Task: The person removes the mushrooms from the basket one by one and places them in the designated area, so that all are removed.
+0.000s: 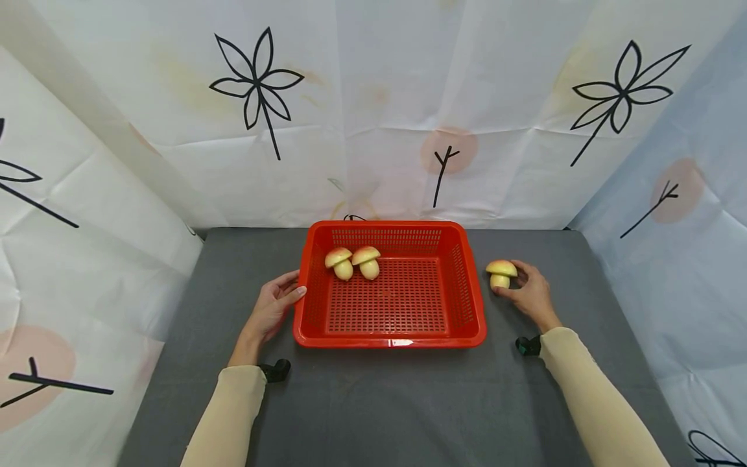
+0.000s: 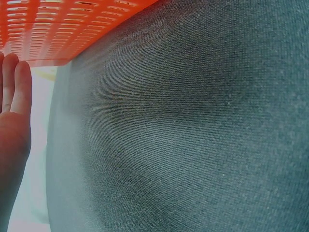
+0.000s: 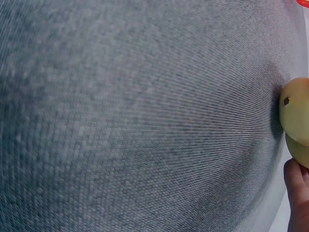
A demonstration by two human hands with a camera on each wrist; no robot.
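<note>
A red plastic basket [image 1: 385, 342] stands on the grey table, and two toy mushrooms lie against its back left part: a left one [image 1: 339, 259] and a right one [image 1: 366, 259]. My left hand [image 1: 273, 306] holds the basket's left rim, thumb tip over the edge and fingers along the outside. In the left wrist view those fingers [image 2: 20, 92] reach up to the slotted red wall. To the right of the basket, my right hand [image 1: 532, 292] pinches a third mushroom [image 1: 500, 268], its yellow-red cap upward. The right wrist view shows that pale mushroom at its right edge.
A grey cloth covers the table [image 1: 373, 402]. White curtains [image 1: 373, 130] with black leaf drawings hang behind and on both sides. Dark cameras sit on the left wrist [image 1: 275, 371] and right wrist [image 1: 528, 346].
</note>
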